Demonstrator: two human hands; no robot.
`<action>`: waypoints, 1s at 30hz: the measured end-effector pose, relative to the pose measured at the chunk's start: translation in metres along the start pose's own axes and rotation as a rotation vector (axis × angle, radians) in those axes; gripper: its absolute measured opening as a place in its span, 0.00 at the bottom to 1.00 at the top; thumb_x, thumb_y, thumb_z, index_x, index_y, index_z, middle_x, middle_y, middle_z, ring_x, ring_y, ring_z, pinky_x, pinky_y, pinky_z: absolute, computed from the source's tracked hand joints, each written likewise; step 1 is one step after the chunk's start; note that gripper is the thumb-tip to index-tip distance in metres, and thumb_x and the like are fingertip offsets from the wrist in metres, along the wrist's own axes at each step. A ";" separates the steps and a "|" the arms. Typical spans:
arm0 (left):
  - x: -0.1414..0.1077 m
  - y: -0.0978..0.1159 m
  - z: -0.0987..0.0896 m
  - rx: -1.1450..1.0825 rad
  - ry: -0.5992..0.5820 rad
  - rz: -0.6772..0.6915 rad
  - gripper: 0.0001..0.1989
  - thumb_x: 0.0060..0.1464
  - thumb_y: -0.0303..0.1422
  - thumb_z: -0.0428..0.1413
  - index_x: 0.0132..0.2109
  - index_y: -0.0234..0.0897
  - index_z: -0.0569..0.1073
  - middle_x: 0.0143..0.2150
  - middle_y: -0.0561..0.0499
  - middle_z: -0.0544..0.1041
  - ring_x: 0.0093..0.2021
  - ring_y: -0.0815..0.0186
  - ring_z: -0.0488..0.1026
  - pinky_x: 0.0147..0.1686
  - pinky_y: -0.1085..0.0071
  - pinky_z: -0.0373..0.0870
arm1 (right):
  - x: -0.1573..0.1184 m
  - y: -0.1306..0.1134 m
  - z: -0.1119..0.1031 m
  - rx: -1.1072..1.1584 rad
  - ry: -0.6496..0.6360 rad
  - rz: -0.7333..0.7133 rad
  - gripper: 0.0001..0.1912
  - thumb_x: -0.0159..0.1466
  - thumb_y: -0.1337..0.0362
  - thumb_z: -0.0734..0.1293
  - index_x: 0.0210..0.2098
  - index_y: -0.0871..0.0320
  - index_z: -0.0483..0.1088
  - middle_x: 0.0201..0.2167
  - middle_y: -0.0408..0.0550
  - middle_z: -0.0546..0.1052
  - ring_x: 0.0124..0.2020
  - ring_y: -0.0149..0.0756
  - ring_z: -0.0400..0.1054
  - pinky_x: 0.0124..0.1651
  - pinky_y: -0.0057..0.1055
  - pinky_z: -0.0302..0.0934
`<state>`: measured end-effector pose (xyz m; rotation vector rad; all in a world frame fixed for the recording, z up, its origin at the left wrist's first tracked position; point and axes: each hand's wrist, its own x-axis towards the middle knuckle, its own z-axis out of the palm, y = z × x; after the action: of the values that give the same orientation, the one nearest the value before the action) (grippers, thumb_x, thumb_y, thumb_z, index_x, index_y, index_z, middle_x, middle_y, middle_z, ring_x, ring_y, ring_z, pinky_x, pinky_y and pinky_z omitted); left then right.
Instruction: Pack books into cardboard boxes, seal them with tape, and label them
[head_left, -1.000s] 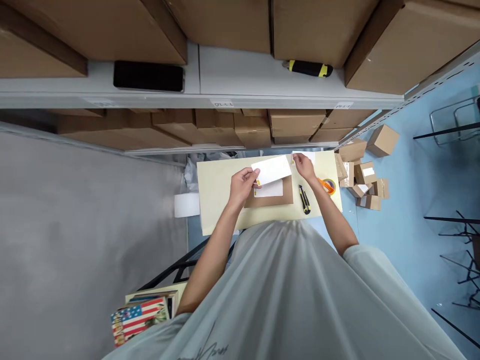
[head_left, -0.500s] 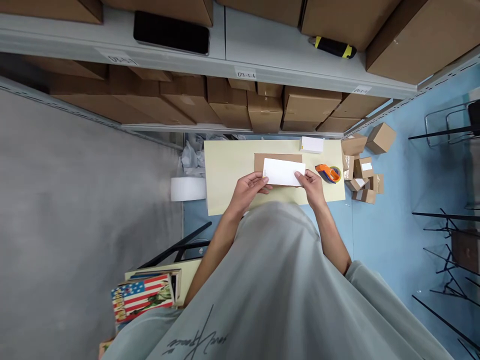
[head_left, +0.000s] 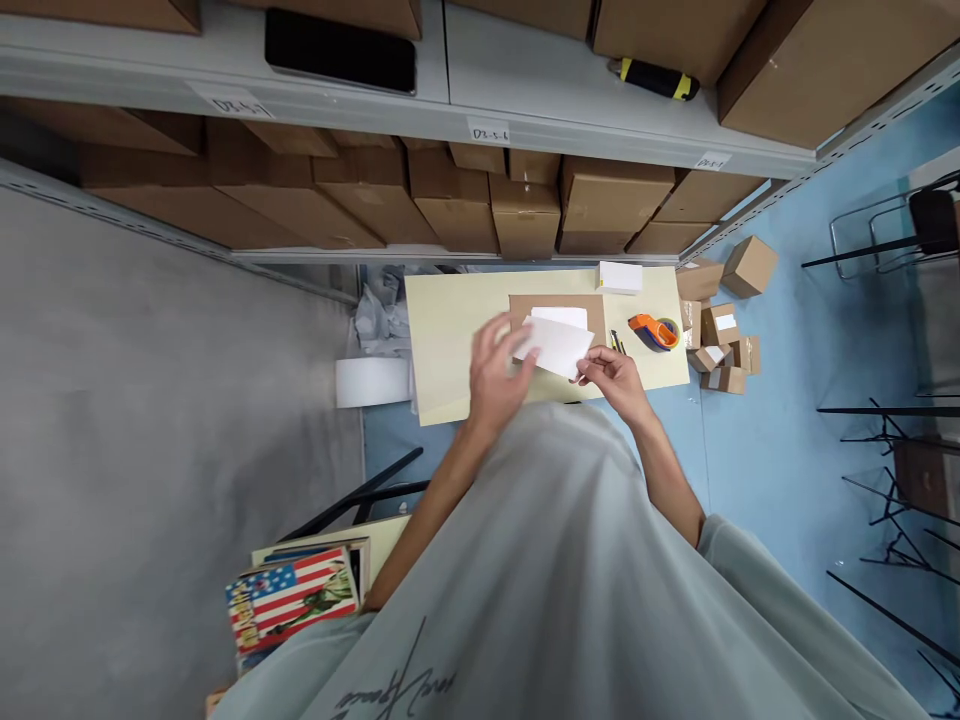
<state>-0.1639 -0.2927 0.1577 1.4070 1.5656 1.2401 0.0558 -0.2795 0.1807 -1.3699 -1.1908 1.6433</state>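
A white card or folded sheet is tilted over a brown cardboard piece on the pale yellow table. My right hand pinches its lower right corner. At its left edge is my left hand, fingers spread and slightly blurred; whether they touch the card is unclear. Behind it, another white piece lies on the cardboard. Small dark and yellow pen-like items lie just right of the cardboard. Farther right is an orange tape dispenser, and a small white box stands at the back.
Shelves with brown boxes, a black phone and a cutter stand beyond the table. Left of it is a white roll. Small cartons lie to the right. Magazines sit at lower left.
My left hand has opened and lifted at the card's left side. The card has turned and shifted slightly left, showing another white piece behind it and the pen-like items.
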 end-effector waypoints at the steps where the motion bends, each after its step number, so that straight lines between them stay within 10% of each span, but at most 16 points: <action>1: -0.007 0.008 0.002 0.006 -0.067 0.070 0.14 0.68 0.47 0.64 0.53 0.45 0.84 0.62 0.43 0.83 0.66 0.52 0.79 0.68 0.51 0.78 | -0.001 0.000 0.003 -0.009 0.012 -0.019 0.28 0.59 0.34 0.80 0.36 0.53 0.77 0.29 0.43 0.80 0.33 0.36 0.78 0.42 0.36 0.77; 8: -0.029 0.036 0.010 -0.141 -0.141 0.107 0.14 0.70 0.46 0.64 0.54 0.46 0.86 0.56 0.46 0.87 0.57 0.58 0.85 0.62 0.57 0.85 | -0.011 -0.012 0.013 0.031 0.011 -0.131 0.25 0.62 0.37 0.79 0.38 0.52 0.81 0.45 0.47 0.82 0.42 0.37 0.78 0.47 0.38 0.81; 30: -0.018 0.050 0.020 -0.232 -0.211 0.018 0.17 0.68 0.49 0.66 0.56 0.48 0.87 0.59 0.45 0.86 0.60 0.56 0.85 0.58 0.58 0.88 | -0.004 -0.026 -0.013 -0.043 -0.141 -0.187 0.21 0.67 0.38 0.76 0.38 0.49 0.82 0.46 0.50 0.78 0.52 0.42 0.75 0.50 0.38 0.78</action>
<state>-0.1256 -0.3077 0.1967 1.3553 1.2286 1.1982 0.0680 -0.2714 0.2064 -1.1451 -1.3984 1.6094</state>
